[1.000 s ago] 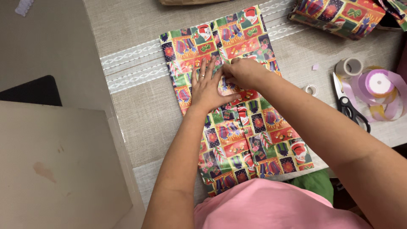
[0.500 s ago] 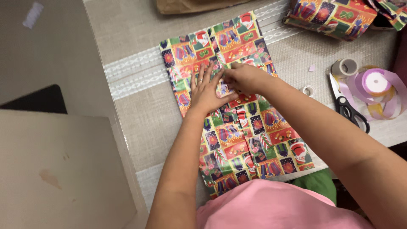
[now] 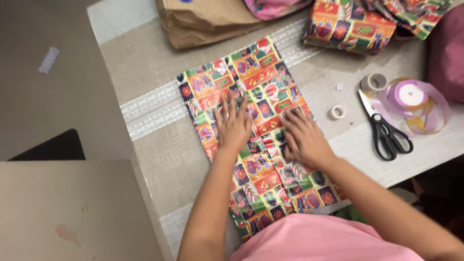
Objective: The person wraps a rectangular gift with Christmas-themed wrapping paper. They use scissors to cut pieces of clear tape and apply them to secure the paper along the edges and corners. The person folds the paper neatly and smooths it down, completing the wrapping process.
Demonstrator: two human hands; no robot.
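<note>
The right hand (image 3: 303, 137) has let go of its pinch at the seam and now lies flat, fingers spread, beside the left hand (image 3: 233, 124). Both press the wrapped parcel (image 3: 251, 130) onto the worktop (image 3: 159, 145), so that seam looks fixed.

So the table (image 3: 145, 63) has a beige woven cloth with pale embroidered bands across it. Smack in the middle lies a flat wrapped parcel (image 3: 256, 140) in busy red-and-green festive paper, its near end hanging over the table edge. Everything else, going off that parcel: a brown paper bag (image 3: 203, 21) just beyond its far end, a bundle of the same wrapping paper (image 3: 353, 29) off to the far right, and a small tape ring (image 3: 337, 112) just right of it. Further right are black-handled scissors (image 3: 384, 130), another tape roll (image 3: 373, 82), and a spool of lilac ribbon (image 3: 411, 94) with loose loops.
</note>
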